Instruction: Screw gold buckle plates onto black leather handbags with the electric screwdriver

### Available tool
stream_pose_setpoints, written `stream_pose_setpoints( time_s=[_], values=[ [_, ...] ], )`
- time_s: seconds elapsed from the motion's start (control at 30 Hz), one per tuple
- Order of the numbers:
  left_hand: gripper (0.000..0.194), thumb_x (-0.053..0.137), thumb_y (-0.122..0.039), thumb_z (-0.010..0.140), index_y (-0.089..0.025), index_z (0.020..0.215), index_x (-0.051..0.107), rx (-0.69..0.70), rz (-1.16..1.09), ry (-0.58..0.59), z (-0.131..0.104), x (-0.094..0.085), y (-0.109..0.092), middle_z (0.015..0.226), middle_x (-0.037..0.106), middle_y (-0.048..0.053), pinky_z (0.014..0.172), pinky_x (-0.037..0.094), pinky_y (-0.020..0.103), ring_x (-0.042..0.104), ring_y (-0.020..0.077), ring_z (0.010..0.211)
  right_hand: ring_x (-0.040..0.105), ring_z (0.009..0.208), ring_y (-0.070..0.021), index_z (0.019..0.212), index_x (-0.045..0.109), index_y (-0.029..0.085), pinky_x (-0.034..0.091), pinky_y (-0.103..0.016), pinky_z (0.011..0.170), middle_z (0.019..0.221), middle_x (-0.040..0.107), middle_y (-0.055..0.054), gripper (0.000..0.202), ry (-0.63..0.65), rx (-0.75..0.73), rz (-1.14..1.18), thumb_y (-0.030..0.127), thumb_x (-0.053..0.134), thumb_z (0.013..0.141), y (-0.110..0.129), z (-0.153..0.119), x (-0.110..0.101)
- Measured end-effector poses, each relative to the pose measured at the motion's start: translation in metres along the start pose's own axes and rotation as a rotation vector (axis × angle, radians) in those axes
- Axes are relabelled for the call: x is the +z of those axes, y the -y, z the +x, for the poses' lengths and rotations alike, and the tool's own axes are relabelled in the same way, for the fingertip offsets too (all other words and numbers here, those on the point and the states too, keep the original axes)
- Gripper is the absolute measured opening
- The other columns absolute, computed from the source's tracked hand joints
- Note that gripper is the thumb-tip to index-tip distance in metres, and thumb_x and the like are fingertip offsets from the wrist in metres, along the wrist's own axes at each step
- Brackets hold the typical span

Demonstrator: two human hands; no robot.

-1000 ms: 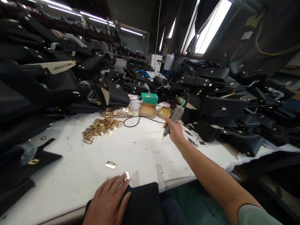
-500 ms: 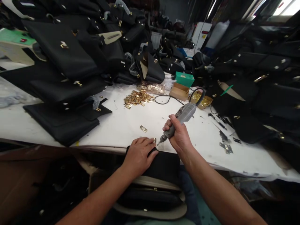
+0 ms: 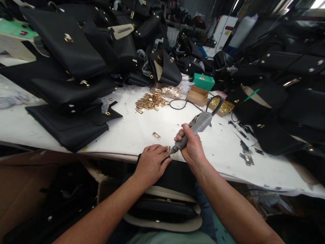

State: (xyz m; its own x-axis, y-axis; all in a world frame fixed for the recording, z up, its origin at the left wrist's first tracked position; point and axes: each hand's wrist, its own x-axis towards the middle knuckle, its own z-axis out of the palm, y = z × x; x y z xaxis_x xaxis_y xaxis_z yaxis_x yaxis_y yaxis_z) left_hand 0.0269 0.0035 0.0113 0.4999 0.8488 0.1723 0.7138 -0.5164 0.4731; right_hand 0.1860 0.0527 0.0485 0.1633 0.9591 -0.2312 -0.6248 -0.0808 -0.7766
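My right hand [image 3: 192,145] is wrapped round a grey electric screwdriver [image 3: 201,122], tilted with its bit down to the left. The tip meets a small gold metal plate [image 3: 168,148] at the fingertips of my left hand [image 3: 151,163]. That hand presses the plate and the flap edge of a black bag [image 3: 181,174] between fingers and thumb; the exact grip is partly hidden. The bag hangs over the table's front edge towards my lap, its beige-edged opening facing me. Another gold plate [image 3: 156,136] lies loose on the table just beyond my left hand.
A heap of gold fittings [image 3: 151,101] lies farther back on the white table [image 3: 127,135]. Behind it stand a brown box [image 3: 196,96], a green box [image 3: 203,82] and a tray of small gold parts [image 3: 223,105]. Black bags [image 3: 73,125] are piled left, right and behind. Black metal pieces [image 3: 246,158] lie right.
The screwdriver has moved slightly left and down, so its tip now meets the gold plate at my left fingertips. My left hand keeps its hold. The camera view has shifted a little.
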Motion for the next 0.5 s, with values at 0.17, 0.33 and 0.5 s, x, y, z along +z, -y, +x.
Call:
stream_pose_setpoints(
  time_s=[0.17, 0.33, 0.5],
  values=[
    [0.023, 0.057, -0.029, 0.098, -0.027, 0.117, 0.070, -0.001, 0.010, -0.010, 0.0010, 0.0001, 0.0003, 0.124, 0.071, 0.003, 0.094, 0.045, 0.044, 0.059, 0.0227, 0.115, 0.048, 0.053, -0.0090, 0.087, 0.054, 0.023, 0.048, -0.024, 0.054, 0.064, 0.048, 0.008, 0.043, 0.000, -0.012, -0.038, 0.046, 0.085, 0.070, -0.0015, 0.0010, -0.0005],
    [0.024, 0.057, -0.029, 0.098, -0.028, 0.119, 0.069, -0.007, 0.013, 0.004, 0.0010, 0.0014, 0.0011, 0.126, 0.070, 0.002, 0.096, 0.044, 0.044, 0.058, 0.0229, 0.117, 0.049, 0.053, -0.0088, 0.087, 0.054, 0.023, 0.047, -0.024, 0.054, 0.064, 0.049, 0.008, 0.042, 0.002, -0.032, -0.054, 0.045, 0.085, 0.071, -0.0018, 0.0003, -0.0008],
    [0.024, 0.056, -0.030, 0.099, -0.029, 0.119, 0.069, 0.000, 0.014, 0.006, 0.0015, 0.0018, 0.0018, 0.126, 0.070, 0.002, 0.095, 0.043, 0.044, 0.058, 0.0235, 0.117, 0.050, 0.054, -0.0085, 0.086, 0.056, 0.021, 0.046, -0.023, 0.054, 0.065, 0.050, 0.008, 0.038, 0.011, -0.031, -0.044, 0.043, 0.084, 0.073, -0.0043, -0.0017, -0.0013]
  ],
)
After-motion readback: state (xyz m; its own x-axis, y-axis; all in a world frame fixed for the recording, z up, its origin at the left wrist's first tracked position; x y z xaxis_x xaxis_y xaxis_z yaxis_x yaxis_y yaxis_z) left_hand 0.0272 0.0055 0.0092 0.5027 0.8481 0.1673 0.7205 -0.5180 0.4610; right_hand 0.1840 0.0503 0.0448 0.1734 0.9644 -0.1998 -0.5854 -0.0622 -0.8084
